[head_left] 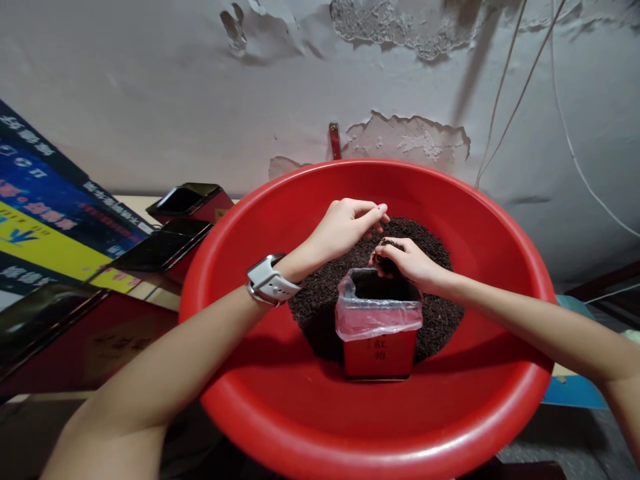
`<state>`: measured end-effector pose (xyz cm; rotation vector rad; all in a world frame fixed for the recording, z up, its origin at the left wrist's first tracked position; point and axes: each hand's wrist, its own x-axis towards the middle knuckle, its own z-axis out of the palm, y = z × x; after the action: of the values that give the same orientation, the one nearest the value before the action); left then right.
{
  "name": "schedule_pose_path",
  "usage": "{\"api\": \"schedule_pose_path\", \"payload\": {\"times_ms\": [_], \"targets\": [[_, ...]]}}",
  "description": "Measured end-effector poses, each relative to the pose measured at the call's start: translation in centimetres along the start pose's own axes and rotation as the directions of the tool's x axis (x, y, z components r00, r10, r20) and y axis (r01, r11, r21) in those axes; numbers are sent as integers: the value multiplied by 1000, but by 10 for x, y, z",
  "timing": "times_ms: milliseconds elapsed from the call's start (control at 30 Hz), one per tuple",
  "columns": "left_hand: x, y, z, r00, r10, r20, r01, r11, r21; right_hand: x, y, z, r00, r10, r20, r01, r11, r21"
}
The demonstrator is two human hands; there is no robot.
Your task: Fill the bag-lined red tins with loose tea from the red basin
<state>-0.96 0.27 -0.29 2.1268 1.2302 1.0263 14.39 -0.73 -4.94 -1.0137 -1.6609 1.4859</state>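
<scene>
A red tin [380,357] with dark printed characters stands in a large red plastic basin [280,413], its mouth lined with a clear plastic bag [377,317] folded over the rim. Around and behind it lies a heap of dark loose tea leaves [427,250]. My right hand [410,260] is closed on a clump of these leaves just above the tin's back edge. Over the heap, slightly higher and to the left, my left hand [350,227] has its fingers bent together; whatever they may hold is hidden. A watch with a pale strap is on my left wrist.
Several red tins with black rims, one a dark-topped tin [165,243], stand left of the basin beside a printed colourful board [55,220]. Behind is a wall [175,87] with peeling paint. Thin cables [517,87] hang at the right.
</scene>
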Motion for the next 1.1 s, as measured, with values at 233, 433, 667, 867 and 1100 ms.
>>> {"api": "schedule_pose_path", "payload": {"times_ms": [233, 433, 667, 867, 1100], "targets": [[3, -12, 4, 999, -21, 42, 1, 909, 417, 1, 4, -1, 999, -14, 42, 18, 996, -86], [5, -17, 3, 995, -78, 68, 36, 877, 479, -1, 4, -3, 995, 6, 98, 12, 983, -182], [7, -21, 2, 990, -120, 75, 66, 860, 506, 7, -6, -21, 969, -183, 165, 226, 926, -301], [6, -26, 5, 981, -153, 120, 66, 842, 536, 44, 19, -69, 995, 10, -101, -64, 831, -552], [4, -22, 8, 958, -223, 180, 89, 827, 555, 33, 110, -80, 792, 465, -397, -564, 305, -767]]}}
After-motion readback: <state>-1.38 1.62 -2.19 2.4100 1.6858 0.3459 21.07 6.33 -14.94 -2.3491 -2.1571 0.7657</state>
